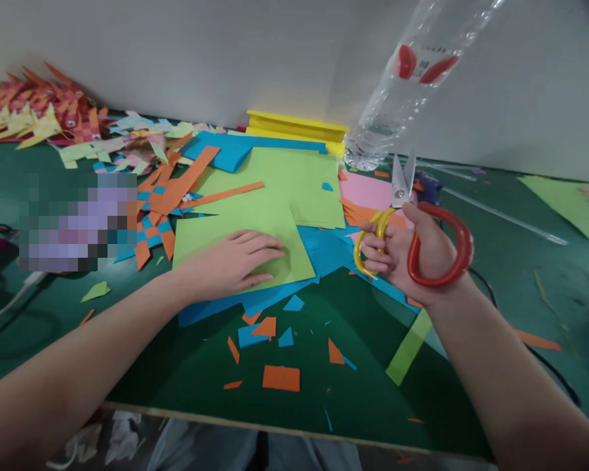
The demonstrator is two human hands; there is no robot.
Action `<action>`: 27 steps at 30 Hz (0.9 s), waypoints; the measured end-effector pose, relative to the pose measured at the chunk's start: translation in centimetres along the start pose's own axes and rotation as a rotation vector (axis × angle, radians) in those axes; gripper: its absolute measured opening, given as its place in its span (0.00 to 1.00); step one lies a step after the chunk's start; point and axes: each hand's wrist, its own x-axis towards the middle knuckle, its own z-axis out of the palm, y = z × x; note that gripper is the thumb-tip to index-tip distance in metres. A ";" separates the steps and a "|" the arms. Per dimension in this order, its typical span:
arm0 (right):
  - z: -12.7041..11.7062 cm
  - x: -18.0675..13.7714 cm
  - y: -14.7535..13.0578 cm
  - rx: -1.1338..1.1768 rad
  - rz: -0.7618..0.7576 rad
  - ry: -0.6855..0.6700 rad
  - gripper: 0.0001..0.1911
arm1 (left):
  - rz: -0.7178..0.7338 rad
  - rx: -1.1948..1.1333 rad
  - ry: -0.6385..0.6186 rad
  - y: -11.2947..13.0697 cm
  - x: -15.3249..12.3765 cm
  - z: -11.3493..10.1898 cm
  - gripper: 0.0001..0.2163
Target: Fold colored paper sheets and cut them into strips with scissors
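Observation:
My left hand (238, 261) lies flat, fingers stretched out, on a light green sheet of paper (196, 239). Blue sheets (211, 311) stick out beneath that sheet, and more green paper (275, 180) is stacked behind it. In my right hand (397, 255) is a pair of scissors (439, 278) with one red and one yellow handle loop. Their blades are parted and point up and away from me, clear of the sheet under my left hand. My fingers pass through the yellow loop, and the thumb side rests at the red one.
A clear plastic bottle (402, 91) stands at the back. Woven orange and blue strips (160, 209) lie left of the sheets, with folded paper figures (34, 108) farther off. Small scraps (281, 378) are strewn near the table edge (235, 426). A blurred-out device (78, 226) with a cable lies left.

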 end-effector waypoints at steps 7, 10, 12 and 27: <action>-1.1 0.4 1.1 -0.416 -0.160 0.038 0.22 | -0.044 0.023 -0.006 0.1 -0.2 -0.4 0.20; -1.7 0.3 1.2 -0.972 -0.353 0.260 0.22 | -0.026 0.007 -0.011 0.1 -0.1 -0.2 0.21; -1.9 0.3 1.0 -1.266 -0.521 0.346 0.23 | -0.017 -0.010 -0.009 0.1 -0.1 -0.1 0.22; -4.0 1.0 0.8 -1.665 -0.823 0.178 0.24 | -0.063 0.038 -0.030 -0.2 0.0 0.5 0.27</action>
